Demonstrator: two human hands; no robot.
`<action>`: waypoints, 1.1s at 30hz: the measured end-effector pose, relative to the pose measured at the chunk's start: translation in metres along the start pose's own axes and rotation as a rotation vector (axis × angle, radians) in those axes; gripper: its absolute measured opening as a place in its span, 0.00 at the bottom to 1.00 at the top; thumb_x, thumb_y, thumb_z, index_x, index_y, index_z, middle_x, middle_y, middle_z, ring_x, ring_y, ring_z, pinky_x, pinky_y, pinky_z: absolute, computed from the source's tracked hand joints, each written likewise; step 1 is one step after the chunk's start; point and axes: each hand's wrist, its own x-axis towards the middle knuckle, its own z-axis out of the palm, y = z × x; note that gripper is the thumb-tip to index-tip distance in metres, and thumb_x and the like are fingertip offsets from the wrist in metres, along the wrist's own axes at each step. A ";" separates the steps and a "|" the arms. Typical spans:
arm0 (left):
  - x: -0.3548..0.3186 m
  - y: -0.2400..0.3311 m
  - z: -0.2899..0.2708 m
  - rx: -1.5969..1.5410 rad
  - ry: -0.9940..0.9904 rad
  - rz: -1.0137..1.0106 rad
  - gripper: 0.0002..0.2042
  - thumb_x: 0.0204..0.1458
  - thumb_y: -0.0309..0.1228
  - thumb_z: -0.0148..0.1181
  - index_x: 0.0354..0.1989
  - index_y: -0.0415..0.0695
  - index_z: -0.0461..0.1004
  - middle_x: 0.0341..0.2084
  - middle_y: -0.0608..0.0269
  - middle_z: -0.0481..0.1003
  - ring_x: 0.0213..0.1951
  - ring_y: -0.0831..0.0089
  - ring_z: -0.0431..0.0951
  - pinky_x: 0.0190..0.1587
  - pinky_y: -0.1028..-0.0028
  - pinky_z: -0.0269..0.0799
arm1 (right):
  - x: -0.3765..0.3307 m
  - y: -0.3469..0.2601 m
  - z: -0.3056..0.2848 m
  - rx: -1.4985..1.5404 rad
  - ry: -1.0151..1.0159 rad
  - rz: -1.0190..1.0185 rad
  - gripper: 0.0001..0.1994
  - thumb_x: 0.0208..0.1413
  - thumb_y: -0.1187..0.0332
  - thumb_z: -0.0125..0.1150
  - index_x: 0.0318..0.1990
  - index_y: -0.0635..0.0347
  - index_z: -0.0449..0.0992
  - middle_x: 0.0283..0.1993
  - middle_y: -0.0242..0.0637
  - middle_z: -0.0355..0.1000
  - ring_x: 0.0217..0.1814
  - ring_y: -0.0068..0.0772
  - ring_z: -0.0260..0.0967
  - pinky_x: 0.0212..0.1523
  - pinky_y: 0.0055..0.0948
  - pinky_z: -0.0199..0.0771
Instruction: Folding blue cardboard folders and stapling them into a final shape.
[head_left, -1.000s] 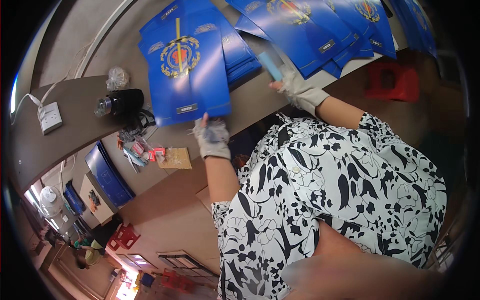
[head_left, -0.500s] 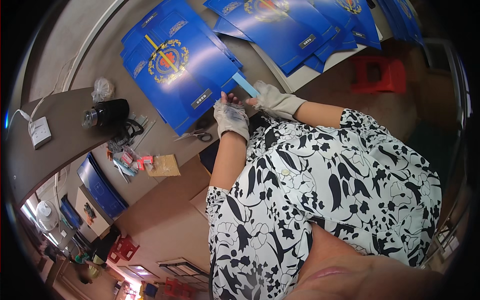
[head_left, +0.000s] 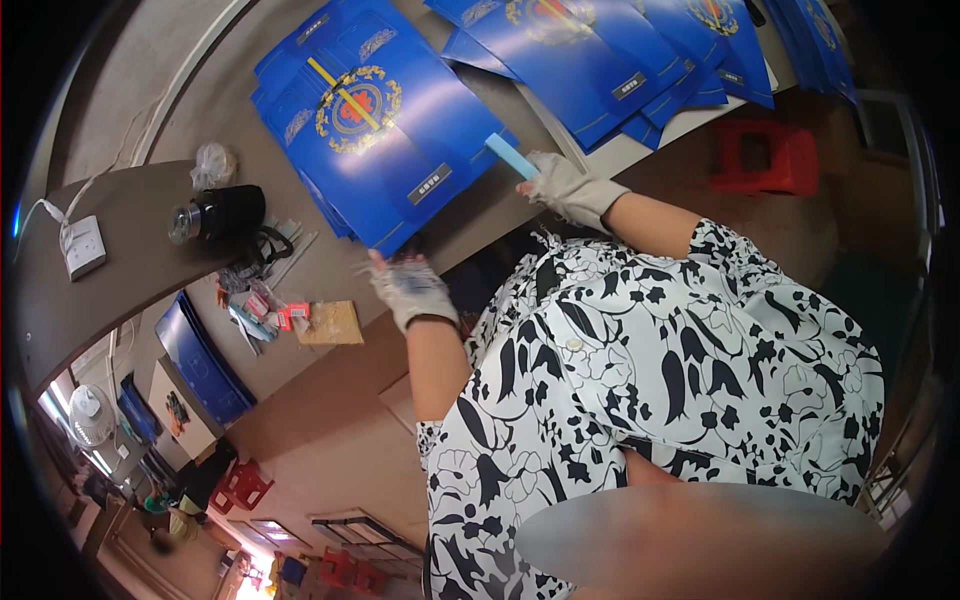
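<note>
A stack of blue printed sheets (head_left: 345, 175) lies on the grey table in front of me, with a round gold-and-red emblem and a yellow bar on the top one. My left hand (head_left: 415, 288), in a whitish fingerless glove, pinches the top sheet's near corner, its thumb at the tip. The other left fingers are partly hidden. Gloved the same way, my right hand (head_left: 570, 190) grips a flat light blue bar (head_left: 511, 157). That bar points toward the stack's right corner; whether it touches the sheet I cannot tell.
More blue sheets (head_left: 600, 60) fan out over a white-edged stack at the right. A black bottle (head_left: 225, 213), a power socket (head_left: 84, 248), small red boxes (head_left: 295, 317) and a tan board (head_left: 330, 324) are at the left. A red stool (head_left: 765, 158) stands beyond my right arm.
My left hand has moved left, away from the right hand, to the sheet's near corner. My right hand still holds the blue bar. The top sheet has shifted slightly right over the stack.
</note>
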 end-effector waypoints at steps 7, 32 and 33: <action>0.035 0.005 -0.017 0.130 -0.120 -0.081 0.12 0.48 0.27 0.60 0.40 0.46 0.66 0.31 0.64 0.71 0.28 0.71 0.72 0.25 0.74 0.68 | 0.012 0.013 0.003 0.035 0.019 -0.191 0.13 0.45 0.68 0.60 0.36 0.65 0.67 0.25 0.40 0.69 0.23 0.27 0.67 0.24 0.23 0.68; -0.009 -0.043 0.027 0.129 -0.070 -0.141 0.12 0.44 0.26 0.63 0.36 0.46 0.69 0.27 0.69 0.70 0.26 0.76 0.69 0.29 0.76 0.69 | 0.007 0.008 0.048 -0.383 -0.192 -0.222 0.24 0.37 0.54 0.67 0.37 0.63 0.71 0.37 0.49 0.69 0.41 0.49 0.68 0.40 0.39 0.66; -0.013 -0.041 0.029 0.151 -0.067 -0.122 0.12 0.44 0.26 0.64 0.36 0.46 0.69 0.27 0.69 0.70 0.26 0.76 0.70 0.28 0.76 0.69 | 0.008 0.011 0.049 -0.383 -0.191 -0.222 0.24 0.37 0.54 0.67 0.37 0.63 0.71 0.37 0.49 0.69 0.41 0.49 0.68 0.40 0.39 0.66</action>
